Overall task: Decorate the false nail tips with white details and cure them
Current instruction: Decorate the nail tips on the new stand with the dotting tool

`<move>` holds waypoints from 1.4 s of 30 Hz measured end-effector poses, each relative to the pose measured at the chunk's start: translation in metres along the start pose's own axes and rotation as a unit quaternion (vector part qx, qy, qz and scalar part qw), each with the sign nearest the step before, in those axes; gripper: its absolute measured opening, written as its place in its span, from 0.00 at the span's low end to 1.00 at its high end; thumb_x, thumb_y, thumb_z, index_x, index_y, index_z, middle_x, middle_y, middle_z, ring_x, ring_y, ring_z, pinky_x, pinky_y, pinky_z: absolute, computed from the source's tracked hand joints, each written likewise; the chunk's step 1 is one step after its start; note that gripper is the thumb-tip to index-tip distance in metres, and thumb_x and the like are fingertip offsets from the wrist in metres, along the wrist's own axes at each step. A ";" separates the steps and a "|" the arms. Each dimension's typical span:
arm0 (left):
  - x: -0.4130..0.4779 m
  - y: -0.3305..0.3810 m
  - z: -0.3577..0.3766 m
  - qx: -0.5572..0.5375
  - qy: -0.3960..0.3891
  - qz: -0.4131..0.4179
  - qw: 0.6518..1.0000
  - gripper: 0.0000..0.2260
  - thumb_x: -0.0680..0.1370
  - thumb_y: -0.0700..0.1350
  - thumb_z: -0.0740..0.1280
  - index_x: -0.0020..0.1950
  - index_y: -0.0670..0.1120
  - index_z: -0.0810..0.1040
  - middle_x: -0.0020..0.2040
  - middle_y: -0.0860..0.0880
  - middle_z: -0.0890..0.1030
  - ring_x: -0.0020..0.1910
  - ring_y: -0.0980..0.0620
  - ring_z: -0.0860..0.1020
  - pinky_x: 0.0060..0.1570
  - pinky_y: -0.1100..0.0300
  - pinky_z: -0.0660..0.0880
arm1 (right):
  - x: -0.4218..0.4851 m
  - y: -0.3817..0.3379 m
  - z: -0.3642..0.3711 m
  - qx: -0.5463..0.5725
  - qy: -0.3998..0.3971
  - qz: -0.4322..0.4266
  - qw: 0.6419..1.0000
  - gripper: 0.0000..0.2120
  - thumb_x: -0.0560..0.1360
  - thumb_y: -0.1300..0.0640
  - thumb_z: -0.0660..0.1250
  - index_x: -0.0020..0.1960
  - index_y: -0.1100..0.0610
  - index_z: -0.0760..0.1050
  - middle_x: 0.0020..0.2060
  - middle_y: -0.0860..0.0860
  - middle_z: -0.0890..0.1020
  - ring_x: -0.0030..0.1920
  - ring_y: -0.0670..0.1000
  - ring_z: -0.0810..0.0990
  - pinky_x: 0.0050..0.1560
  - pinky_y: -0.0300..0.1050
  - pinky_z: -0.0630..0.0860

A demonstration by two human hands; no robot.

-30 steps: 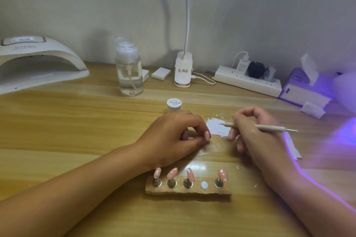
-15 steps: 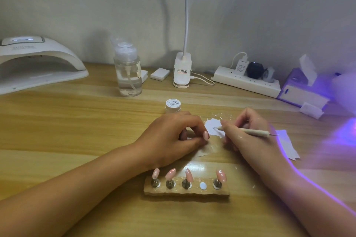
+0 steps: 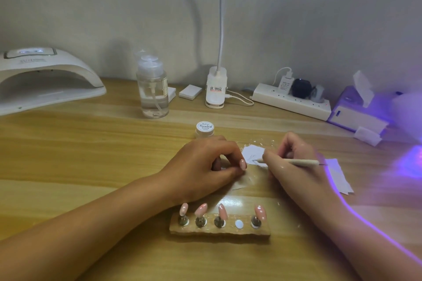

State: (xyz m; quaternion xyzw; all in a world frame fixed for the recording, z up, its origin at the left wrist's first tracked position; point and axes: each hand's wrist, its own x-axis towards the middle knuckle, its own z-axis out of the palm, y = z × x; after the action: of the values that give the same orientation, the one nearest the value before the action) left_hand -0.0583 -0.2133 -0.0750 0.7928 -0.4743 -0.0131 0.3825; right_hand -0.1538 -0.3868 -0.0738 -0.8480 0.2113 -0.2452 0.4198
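Right hand [image 3: 294, 173] pinches a thin pen [image 3: 299, 162] near its front end, the tip set on a white paint patch [image 3: 252, 151] smeared on the table [image 3: 91, 155]. Left hand [image 3: 205, 166] rests just beside the patch with fingers curled and forefinger meeting thumb; I cannot tell whether it holds anything. Nearer the person, a wooden holder [image 3: 219, 231] carries four pink nail tips [image 3: 201, 210] upright on metal pegs, and its fourth spot from the left shows only a white disc [image 3: 239, 224]. A lidded jar [image 3: 204, 129] stands just behind the left hand. A curing lamp [image 3: 45, 75] sits at far left, a pump bottle [image 3: 153, 93] behind centre, and a white wipe [image 3: 338, 173] lies right of the pen under purple light.
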 end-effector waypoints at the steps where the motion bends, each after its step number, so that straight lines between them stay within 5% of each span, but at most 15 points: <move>1: 0.000 0.000 0.000 0.002 0.001 0.000 1.000 0.06 0.75 0.45 0.73 0.44 0.57 0.81 0.42 0.57 0.79 0.36 0.53 0.74 0.40 0.62 0.72 | 0.000 0.000 0.000 0.011 0.006 0.003 1.000 0.10 0.70 0.55 0.68 0.35 0.55 0.68 0.23 0.45 0.79 0.24 0.40 0.72 0.25 0.31 0.66; 4: -0.001 0.001 0.000 0.003 0.007 0.001 1.000 0.05 0.74 0.45 0.72 0.43 0.56 0.81 0.42 0.57 0.80 0.36 0.55 0.74 0.40 0.64 0.71 | 0.000 -0.001 -0.003 0.124 0.027 0.013 0.992 0.12 0.74 0.53 0.70 0.38 0.53 0.69 0.28 0.51 0.82 0.24 0.45 0.73 0.27 0.41 0.68; 7: -0.002 0.000 0.001 0.019 0.016 -0.002 1.000 0.04 0.74 0.45 0.72 0.44 0.56 0.81 0.41 0.58 0.79 0.36 0.56 0.74 0.40 0.61 0.72 | -0.004 -0.009 -0.005 0.203 0.046 -0.007 0.978 0.12 0.78 0.47 0.69 0.45 0.55 0.72 0.33 0.53 0.85 0.26 0.47 0.79 0.24 0.37 0.71; 12: -0.001 -0.002 0.001 0.031 0.022 -0.002 0.999 0.03 0.74 0.47 0.72 0.44 0.56 0.81 0.41 0.57 0.79 0.37 0.56 0.74 0.41 0.55 0.74 | -0.014 -0.023 0.002 0.301 -0.019 0.038 0.953 0.14 0.70 0.44 0.73 0.45 0.54 0.77 0.35 0.52 0.85 0.29 0.47 0.81 0.25 0.36 0.73; 18: -0.001 -0.002 0.001 0.026 0.021 0.001 0.999 0.04 0.74 0.47 0.72 0.44 0.56 0.81 0.42 0.57 0.79 0.36 0.57 0.74 0.42 0.58 0.73 | -0.016 -0.020 0.005 0.308 -0.040 0.058 0.949 0.13 0.75 0.59 0.71 0.36 0.54 0.68 0.24 0.53 0.77 0.22 0.47 0.70 0.22 0.37 0.67; 22: -0.001 -0.002 0.001 0.025 0.024 0.005 0.999 0.03 0.74 0.46 0.73 0.46 0.54 0.82 0.41 0.57 0.78 0.37 0.60 0.73 0.41 0.60 0.72 | -0.018 -0.022 0.007 0.250 -0.064 0.043 0.965 0.11 0.64 0.56 0.68 0.29 0.52 0.67 0.21 0.54 0.75 0.21 0.47 0.69 0.22 0.37 0.66; 30: 0.000 -0.003 0.001 0.019 0.021 0.004 1.000 0.04 0.74 0.46 0.73 0.45 0.55 0.82 0.41 0.58 0.78 0.37 0.59 0.74 0.40 0.61 0.71 | -0.017 -0.019 0.007 0.256 -0.056 0.044 0.964 0.14 0.70 0.66 0.67 0.30 0.53 0.67 0.23 0.57 0.77 0.22 0.48 0.70 0.23 0.36 0.68; 42: 0.000 -0.005 0.001 0.020 0.024 0.011 0.999 0.04 0.74 0.45 0.74 0.45 0.54 0.82 0.40 0.58 0.77 0.36 0.55 0.74 0.39 0.62 0.70 | -0.018 -0.023 0.007 0.238 -0.059 0.048 0.968 0.12 0.69 0.61 0.68 0.31 0.53 0.67 0.25 0.57 0.80 0.24 0.48 0.72 0.25 0.39 0.69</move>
State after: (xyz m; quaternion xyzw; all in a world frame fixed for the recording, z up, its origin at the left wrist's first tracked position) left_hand -0.0554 -0.2126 -0.0788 0.7951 -0.4736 0.0196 0.3783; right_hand -0.1606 -0.3595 -0.0632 -0.7253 0.1622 -0.2177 0.6326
